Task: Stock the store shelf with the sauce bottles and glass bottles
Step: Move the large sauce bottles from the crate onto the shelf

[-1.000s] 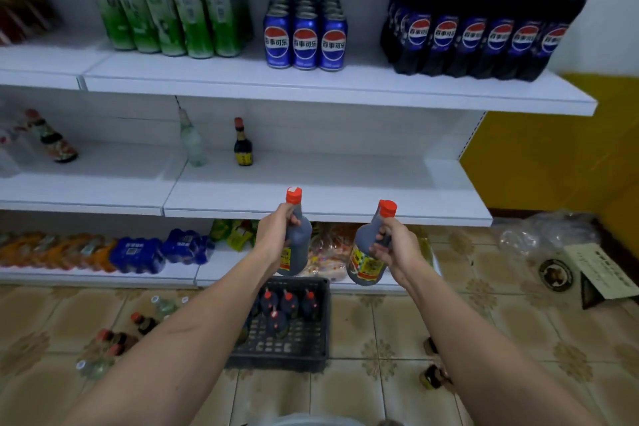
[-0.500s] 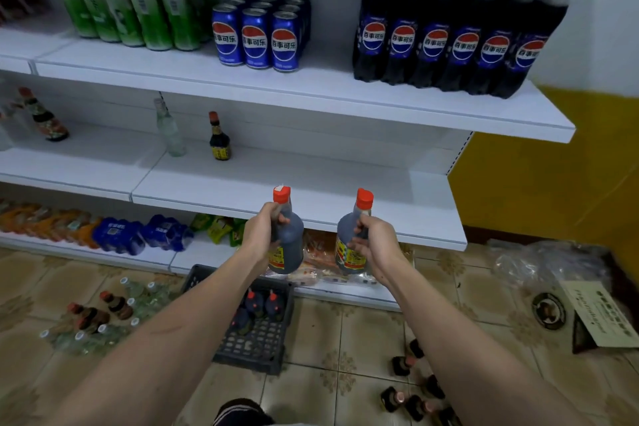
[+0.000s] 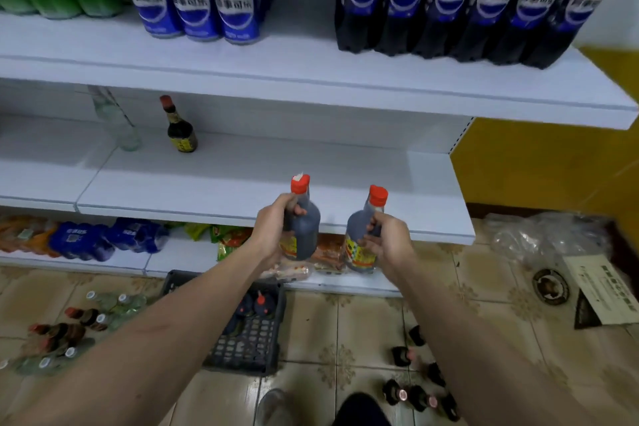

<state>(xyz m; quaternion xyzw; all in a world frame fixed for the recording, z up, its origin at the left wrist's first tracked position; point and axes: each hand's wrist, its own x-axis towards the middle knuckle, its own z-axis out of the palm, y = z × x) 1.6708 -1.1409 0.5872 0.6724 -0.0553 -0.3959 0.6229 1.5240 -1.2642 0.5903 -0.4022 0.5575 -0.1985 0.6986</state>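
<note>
Two sauce bottles, left (image 3: pixel 301 218) and right (image 3: pixel 363 235), gripped by left hand (image 3: pixel 273 228) and right hand (image 3: pixel 389 240), now nearer the middle shelf's (image 3: pixel 242 176) front edge than before. Yellow labels unreadable; cans (image 3: pixel 193 0) above show Pepsi logo.

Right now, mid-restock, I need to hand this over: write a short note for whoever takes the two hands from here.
Left hand: grips a dark sauce bottle by the neck, upright, in front of the middle shelf.
Right hand: grips a second sauce bottle the same way.
Done: one small sauce bottle and one clear glass bottle stand at the back left of the middle shelf.
Left: set both held bottles on that shelf; then the sauce bottles in the black crate, the mixed pile on the floor at left and the dark bottles on the floor at right.
</note>
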